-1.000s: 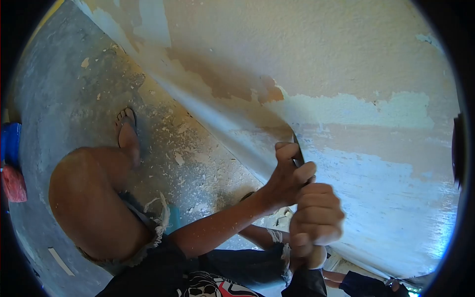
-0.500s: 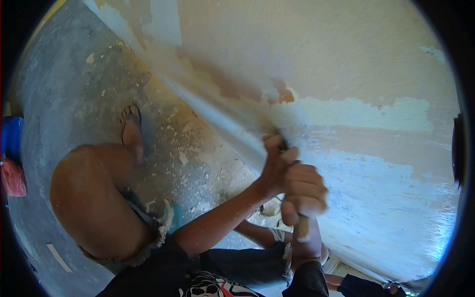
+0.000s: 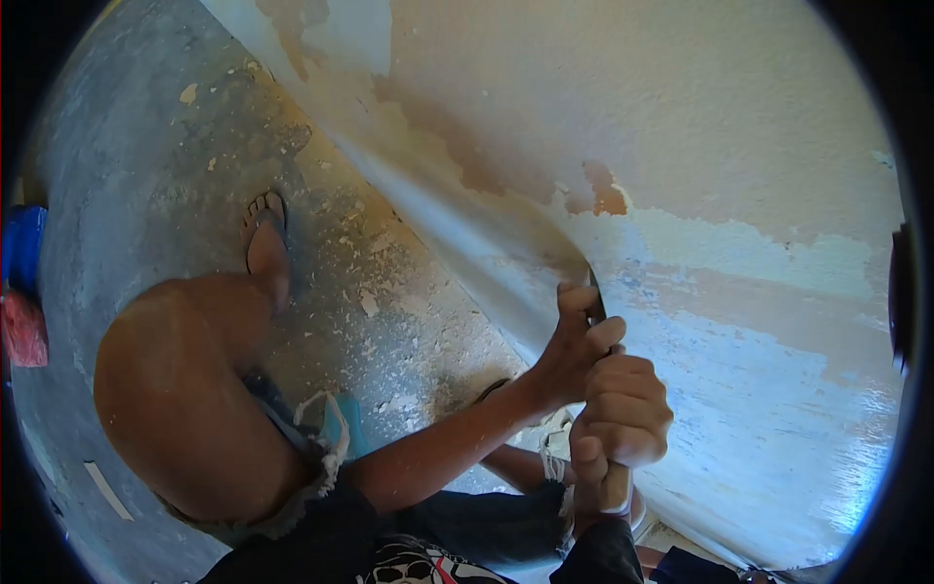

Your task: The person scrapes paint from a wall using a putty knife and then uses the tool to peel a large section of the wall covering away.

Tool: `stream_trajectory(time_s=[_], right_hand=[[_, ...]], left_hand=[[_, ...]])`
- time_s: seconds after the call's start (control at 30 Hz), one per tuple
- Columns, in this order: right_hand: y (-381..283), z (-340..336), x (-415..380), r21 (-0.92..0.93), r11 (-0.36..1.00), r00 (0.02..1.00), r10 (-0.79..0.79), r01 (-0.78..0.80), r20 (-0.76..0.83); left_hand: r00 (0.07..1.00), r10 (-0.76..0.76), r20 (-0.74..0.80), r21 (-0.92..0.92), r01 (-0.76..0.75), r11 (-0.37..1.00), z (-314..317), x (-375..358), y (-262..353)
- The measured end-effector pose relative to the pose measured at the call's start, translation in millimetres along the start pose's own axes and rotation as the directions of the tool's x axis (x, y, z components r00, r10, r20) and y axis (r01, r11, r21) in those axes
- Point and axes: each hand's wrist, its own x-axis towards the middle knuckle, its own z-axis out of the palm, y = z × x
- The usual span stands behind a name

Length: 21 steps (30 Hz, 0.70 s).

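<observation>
My left hand (image 3: 582,336) grips the upper part of a scraper (image 3: 595,284), close to its thin dark blade. Just below it, my right hand (image 3: 625,414) is wrapped round the light wooden handle (image 3: 616,487). The blade edge meets the wall (image 3: 720,350), whose surface shows patches of pale, beige and brown. Part of the blade is hidden behind my left fingers.
Flakes and dust lie on the grey floor (image 3: 146,195) along the wall's foot. My knee (image 3: 185,389) is bent at the left. A blue object (image 3: 23,251) and a red one (image 3: 23,331) are at the far left.
Both hands and the scraper have shifted slightly right and down in the view. The view itself has also moved a little, and the blade shows more sharply.
</observation>
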Motion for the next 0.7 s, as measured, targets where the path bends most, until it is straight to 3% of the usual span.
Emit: stream_trajectory(time_s=[0.07, 0.1, 0.13, 0.2, 0.23, 0.27, 0.33, 0.37, 0.5, 0.53, 0.6, 0.7], right_hand=[[13.1, -3.7, -10.2, -0.028, 0.996, 0.994, -0.083, 0.085, 0.075], [17.2, -10.3, -17.1, 0.004, 0.999, 0.981, -0.037, 0.037, 0.193], [11.9, -11.0, -14.5, -0.002, 1.0, 0.981, -0.028, 0.029, 0.19], [4.6, -12.0, 0.1, 0.009, 1.0, 0.99, 0.008, -0.009, 0.141], [-20.4, -16.5, -3.0, -0.058, 0.985, 0.972, 0.167, -0.16, 0.168], [-10.0, -13.8, -8.2, -0.053, 0.985, 0.97, 0.171, -0.164, 0.171], [19.6, -6.0, -21.9, -0.088, 0.996, 0.998, -0.028, 0.033, 0.058], [32.8, -3.6, -18.2, -0.031, 0.999, 0.992, -0.021, 0.025, 0.127], [2.1, -3.0, 6.0, 0.012, 0.999, 0.99, -0.047, 0.046, 0.131], [-0.7, -1.3, 5.3, 0.027, 0.999, 0.991, -0.04, 0.037, 0.131], [4.8, -7.1, -10.5, 0.061, 0.997, 0.971, -0.066, 0.053, 0.23], [10.5, -4.7, -9.8, 0.097, 0.99, 0.947, -0.13, 0.106, 0.292]], left_hand=[[0.992, 0.122, -0.043, 0.096, -0.118, 0.988, -0.3, 2.3, -13.9], [0.996, 0.084, -0.044, 0.098, -0.079, 0.992, -2.1, -3.1, -18.1], [0.996, 0.077, -0.038, 0.093, -0.073, 0.993, -1.2, -4.1, -9.0], [0.995, -0.079, -0.056, 0.004, 0.08, 0.997, 3.6, -3.5, 3.3], [1.0, 0.014, 0.008, 0.004, -0.014, 1.0, 0.7, 1.4, 7.3], [1.0, 0.008, 0.005, 0.008, -0.008, 1.0, 0.4, -1.3, 5.7], [0.999, -0.044, 0.019, 0.004, 0.044, 0.999, -0.6, -8.5, 10.9], [0.999, -0.046, 0.025, -0.003, 0.046, 0.999, 0.4, -6.5, 9.9], [0.994, -0.105, 0.019, 0.013, 0.105, 0.994, -5.1, -8.9, -3.8], [1.0, 0.019, 0.013, -0.008, -0.019, 1.0, -5.6, -0.2, 1.5], [0.991, 0.124, -0.039, 0.004, -0.124, 0.992, -0.9, -2.7, -13.6], [0.991, 0.099, -0.087, -0.01, -0.1, 0.995, 1.7, -6.0, -13.6]])
